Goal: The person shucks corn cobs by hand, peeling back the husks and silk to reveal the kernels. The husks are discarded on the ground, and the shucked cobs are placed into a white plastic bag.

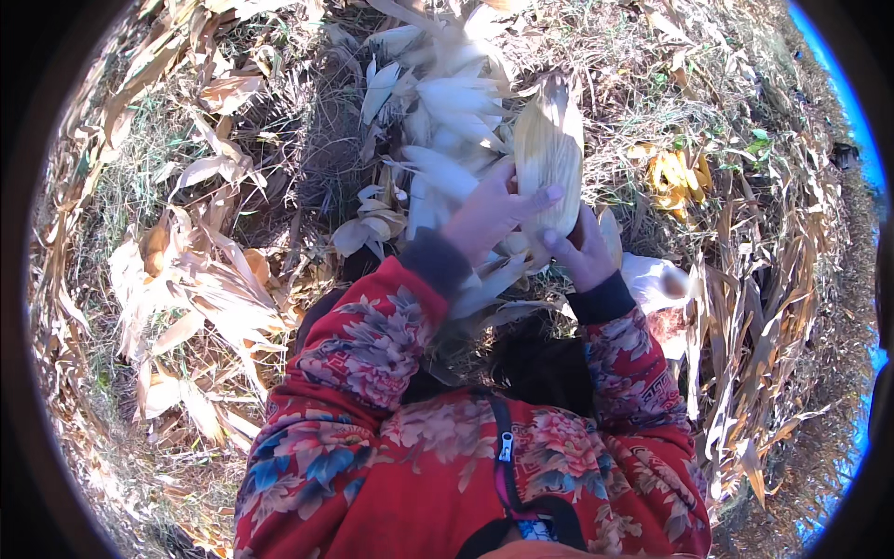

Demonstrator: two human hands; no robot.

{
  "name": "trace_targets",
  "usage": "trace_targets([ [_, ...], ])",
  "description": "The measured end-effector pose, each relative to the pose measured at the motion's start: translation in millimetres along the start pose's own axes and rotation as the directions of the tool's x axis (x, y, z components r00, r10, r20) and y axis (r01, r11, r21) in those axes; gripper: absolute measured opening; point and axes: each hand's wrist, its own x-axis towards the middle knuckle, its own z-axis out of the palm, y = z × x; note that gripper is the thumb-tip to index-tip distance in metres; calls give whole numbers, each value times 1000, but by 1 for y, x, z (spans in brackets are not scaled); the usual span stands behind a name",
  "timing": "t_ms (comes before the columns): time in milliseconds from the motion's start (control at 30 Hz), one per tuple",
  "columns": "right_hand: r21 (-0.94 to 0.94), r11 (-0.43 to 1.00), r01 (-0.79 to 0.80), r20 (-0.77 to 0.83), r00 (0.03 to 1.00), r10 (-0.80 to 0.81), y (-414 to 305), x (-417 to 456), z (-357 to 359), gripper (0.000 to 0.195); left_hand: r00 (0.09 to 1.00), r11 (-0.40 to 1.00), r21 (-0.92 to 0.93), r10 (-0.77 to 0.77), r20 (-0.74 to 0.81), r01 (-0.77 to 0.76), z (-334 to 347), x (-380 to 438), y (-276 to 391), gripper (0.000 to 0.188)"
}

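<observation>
An ear of corn in a pale, dry husk (550,150) points away from me, between my two hands. My left hand (489,212) grips its left side, the thumb lying across the husk. Lower down, on the right side, my right hand (588,253) holds the base with its thumb on the front. The husk looks closed, so no kernels show. White stripped husks (457,108) lie in a heap beyond and under my left hand. Some fingers of both hands are hidden behind the ear.
Bare yellow corn ears (676,180) lie on the dry grass to the right. Dry cornstalks (744,363) run along the right side. Loose corn leaves (202,286) are strewn at left. A white object (649,279), not clearly identifiable, sits beside my right wrist.
</observation>
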Motion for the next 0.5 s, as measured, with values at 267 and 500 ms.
trace_targets([
  [267,299,951,-78,-127,985,121,-6,12,-31,56,978,873,441,192,84,-209,-1,4,-29,76],
  [500,122,986,-118,-173,975,138,-5,17,-44,36,994,747,658,105,23,-94,11,4,-35,89],
])
